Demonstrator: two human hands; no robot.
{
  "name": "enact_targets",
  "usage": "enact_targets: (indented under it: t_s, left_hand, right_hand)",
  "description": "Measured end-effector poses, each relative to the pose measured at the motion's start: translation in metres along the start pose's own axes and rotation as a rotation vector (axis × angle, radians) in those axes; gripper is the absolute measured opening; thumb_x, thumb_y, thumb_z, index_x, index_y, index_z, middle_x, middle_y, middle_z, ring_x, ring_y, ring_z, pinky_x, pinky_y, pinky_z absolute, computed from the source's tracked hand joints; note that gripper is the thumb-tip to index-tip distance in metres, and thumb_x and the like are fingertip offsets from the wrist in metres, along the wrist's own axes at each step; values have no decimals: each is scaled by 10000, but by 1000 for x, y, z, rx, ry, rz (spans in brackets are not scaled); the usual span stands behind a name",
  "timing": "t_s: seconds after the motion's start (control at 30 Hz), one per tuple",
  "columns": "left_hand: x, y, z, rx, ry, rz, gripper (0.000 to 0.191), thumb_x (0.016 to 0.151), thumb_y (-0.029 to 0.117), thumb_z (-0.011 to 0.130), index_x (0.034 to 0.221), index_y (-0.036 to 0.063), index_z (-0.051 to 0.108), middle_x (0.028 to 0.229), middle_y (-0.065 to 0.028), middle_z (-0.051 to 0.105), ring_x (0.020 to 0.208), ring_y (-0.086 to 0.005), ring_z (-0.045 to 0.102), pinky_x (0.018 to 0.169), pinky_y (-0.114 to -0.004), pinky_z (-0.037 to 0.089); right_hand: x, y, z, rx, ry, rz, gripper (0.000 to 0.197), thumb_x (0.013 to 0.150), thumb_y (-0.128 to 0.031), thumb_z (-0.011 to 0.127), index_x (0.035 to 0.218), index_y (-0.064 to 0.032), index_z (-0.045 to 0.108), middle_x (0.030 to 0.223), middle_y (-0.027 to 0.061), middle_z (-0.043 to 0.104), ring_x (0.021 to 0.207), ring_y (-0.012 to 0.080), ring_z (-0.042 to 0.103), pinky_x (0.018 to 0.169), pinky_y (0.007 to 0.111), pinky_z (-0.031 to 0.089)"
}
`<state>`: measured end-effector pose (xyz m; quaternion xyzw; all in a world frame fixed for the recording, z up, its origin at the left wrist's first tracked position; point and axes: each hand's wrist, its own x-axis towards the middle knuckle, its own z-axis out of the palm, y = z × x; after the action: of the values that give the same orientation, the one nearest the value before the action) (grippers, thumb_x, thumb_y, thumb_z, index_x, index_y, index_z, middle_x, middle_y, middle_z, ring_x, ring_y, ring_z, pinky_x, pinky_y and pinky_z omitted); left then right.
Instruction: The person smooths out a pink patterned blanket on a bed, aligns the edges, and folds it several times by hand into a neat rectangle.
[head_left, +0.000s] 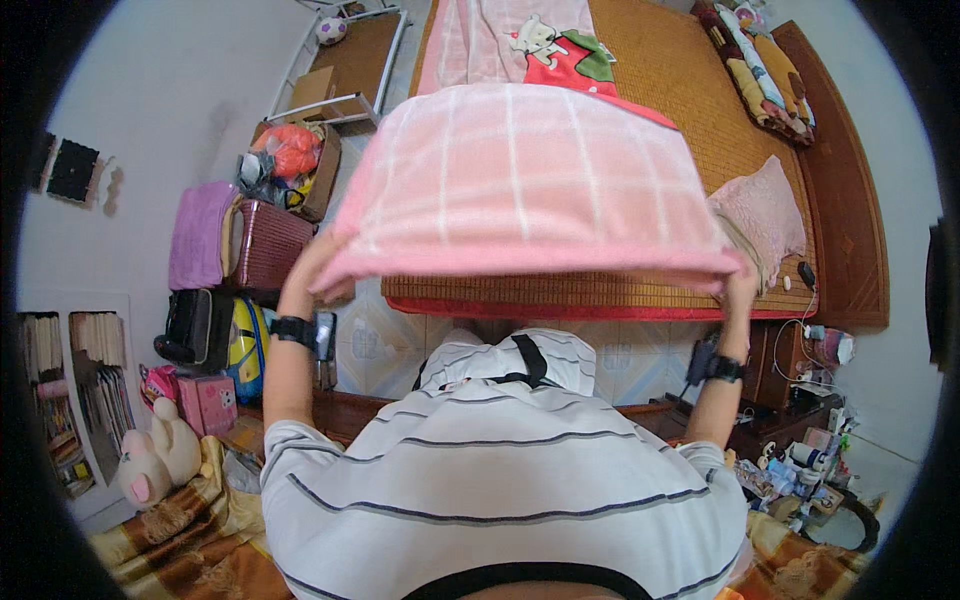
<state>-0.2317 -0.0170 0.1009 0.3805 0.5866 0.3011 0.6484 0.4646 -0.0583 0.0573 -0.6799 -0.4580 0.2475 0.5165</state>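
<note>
A pink plush blanket with a white grid pattern is stretched between my two hands in front of me. My left hand grips its near left corner, the fingers partly hidden by the cloth. At the near right corner, my right hand holds the edge, somewhat blurred. The near edge hangs raised above the bed's front side. Farther back the blanket reaches over the bamboo mat, where a red and green patch with a white cartoon animal shows.
A pink pillow and a small black device with a cable lie on the bed's right side. Folded bedding rests by the wooden headboard. To the left stand a maroon woven hamper and a cardboard box of bags.
</note>
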Motion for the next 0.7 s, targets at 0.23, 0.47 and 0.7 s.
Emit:
enact_targets:
  t_s: [0.23,0.47,0.7]
  left_hand:
    - [49,-212,21,105,135,-93,463,707,36,556,1129,-21,375,976,-121,523,863,-204,517,734,-314,435]
    - [28,-242,52,133,195,-222,466,686,16,561,1118,-31,393,985,-113,525,872,-196,517,738,-299,432]
    - [-8,-269,52,-55,253,-404,463,679,22,557,1113,-19,400,995,-122,519,877,-205,513,740,-306,429]
  right_hand:
    - [-94,121,90,-124,-124,154,383,601,120,323,829,8,609,786,70,581,699,141,536,622,217,439]
    - [-110,130,111,-325,-95,225,288,596,51,419,793,6,623,711,147,608,642,186,572,634,272,447]
    - [-122,147,89,-277,-135,414,276,605,63,437,818,28,610,732,94,605,660,160,561,634,274,449]
